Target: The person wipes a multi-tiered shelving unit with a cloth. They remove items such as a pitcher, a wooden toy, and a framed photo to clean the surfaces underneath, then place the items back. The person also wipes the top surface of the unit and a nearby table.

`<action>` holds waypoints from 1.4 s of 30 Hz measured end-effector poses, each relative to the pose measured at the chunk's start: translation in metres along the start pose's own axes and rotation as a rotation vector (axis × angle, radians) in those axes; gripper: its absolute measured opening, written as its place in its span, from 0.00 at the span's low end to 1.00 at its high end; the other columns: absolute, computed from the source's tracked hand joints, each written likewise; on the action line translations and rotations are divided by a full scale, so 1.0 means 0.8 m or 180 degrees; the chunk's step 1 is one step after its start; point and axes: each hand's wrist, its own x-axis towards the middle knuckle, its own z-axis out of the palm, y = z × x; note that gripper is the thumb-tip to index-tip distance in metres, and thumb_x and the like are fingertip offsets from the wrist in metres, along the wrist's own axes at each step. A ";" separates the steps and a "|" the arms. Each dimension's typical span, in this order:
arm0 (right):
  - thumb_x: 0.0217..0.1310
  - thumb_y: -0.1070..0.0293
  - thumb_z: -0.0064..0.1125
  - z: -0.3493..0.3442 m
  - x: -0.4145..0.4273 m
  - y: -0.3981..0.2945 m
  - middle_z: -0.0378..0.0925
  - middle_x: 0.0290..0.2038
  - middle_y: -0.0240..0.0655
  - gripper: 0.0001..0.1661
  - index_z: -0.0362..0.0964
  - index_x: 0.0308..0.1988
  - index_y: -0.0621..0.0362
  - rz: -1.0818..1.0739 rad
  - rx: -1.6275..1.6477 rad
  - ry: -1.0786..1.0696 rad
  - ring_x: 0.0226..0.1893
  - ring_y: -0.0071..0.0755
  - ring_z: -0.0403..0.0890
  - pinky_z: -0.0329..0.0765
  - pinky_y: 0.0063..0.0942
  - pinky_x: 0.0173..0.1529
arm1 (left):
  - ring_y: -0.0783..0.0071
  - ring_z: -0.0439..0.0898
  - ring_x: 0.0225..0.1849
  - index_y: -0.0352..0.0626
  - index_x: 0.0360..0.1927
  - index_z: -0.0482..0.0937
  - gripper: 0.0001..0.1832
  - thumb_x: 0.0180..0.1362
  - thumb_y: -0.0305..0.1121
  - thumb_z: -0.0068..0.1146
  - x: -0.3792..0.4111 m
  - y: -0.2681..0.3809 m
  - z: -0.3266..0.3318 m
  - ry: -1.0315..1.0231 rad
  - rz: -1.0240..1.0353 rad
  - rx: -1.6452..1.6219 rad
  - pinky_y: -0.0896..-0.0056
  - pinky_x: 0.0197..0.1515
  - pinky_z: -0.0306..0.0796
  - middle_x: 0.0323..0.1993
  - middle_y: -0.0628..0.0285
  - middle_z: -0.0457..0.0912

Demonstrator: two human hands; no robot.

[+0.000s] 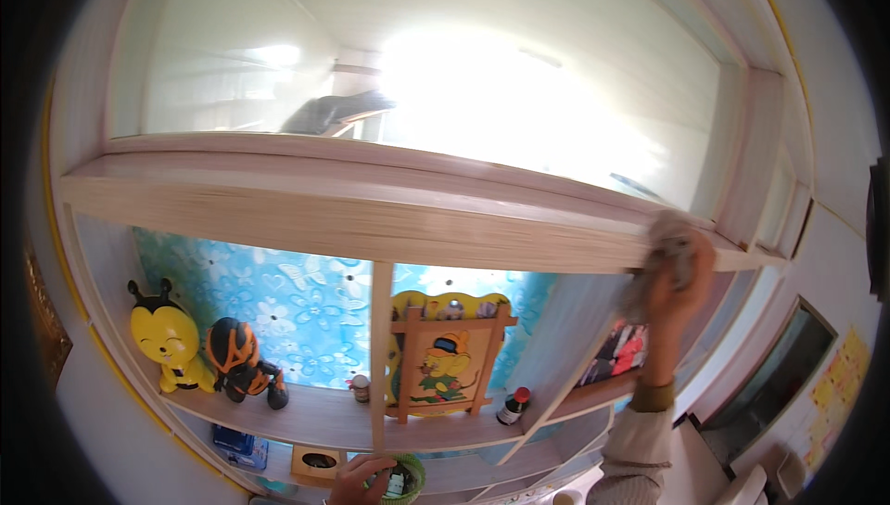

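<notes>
My right hand is raised at the right and grips a greyish cloth. Both are blurred. The cloth lies against the right end of a pale wooden ledge below a large glass pane. Low in the view, my left hand has its fingers bent beside a green woven basket with small items inside. Whether those fingers grip the basket's rim or only touch it is unclear.
Shelves below hold a yellow bee figure, a black-and-orange robot figure, a wooden framed mouse picture, a red-capped bottle, a wooden tissue box and a blue box. An upright divider separates compartments. A framed photo stands near my right forearm.
</notes>
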 end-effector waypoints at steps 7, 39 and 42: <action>0.66 0.69 0.51 -0.006 0.065 0.028 0.78 0.43 0.43 0.16 0.72 0.50 0.66 0.0993 -0.0075 -0.1358 0.45 0.37 0.78 0.72 0.31 0.52 | 0.49 0.80 0.34 0.38 0.41 0.80 0.07 0.59 0.24 0.56 -0.019 0.002 -0.014 0.0169 -0.0221 -0.0068 0.59 0.35 0.73 0.36 0.50 0.82; 0.42 0.83 0.55 -0.072 -0.411 -0.135 0.72 0.44 0.47 0.27 0.69 0.49 0.62 0.2832 -0.0046 -0.0287 0.48 0.53 0.72 0.69 0.41 0.56 | 0.58 0.82 0.43 0.36 0.41 0.81 0.12 0.55 0.16 0.53 -0.007 -0.028 0.073 -0.1340 -0.0683 -0.0057 0.66 0.47 0.74 0.40 0.52 0.84; 0.45 0.83 0.54 -0.074 -0.422 -0.111 0.72 0.44 0.47 0.25 0.70 0.48 0.62 0.2818 -0.0198 -0.0231 0.48 0.52 0.72 0.69 0.39 0.56 | 0.58 0.83 0.42 0.36 0.41 0.82 0.11 0.56 0.18 0.52 -0.002 -0.031 0.083 -0.1346 -0.0716 0.0003 0.66 0.47 0.74 0.39 0.52 0.84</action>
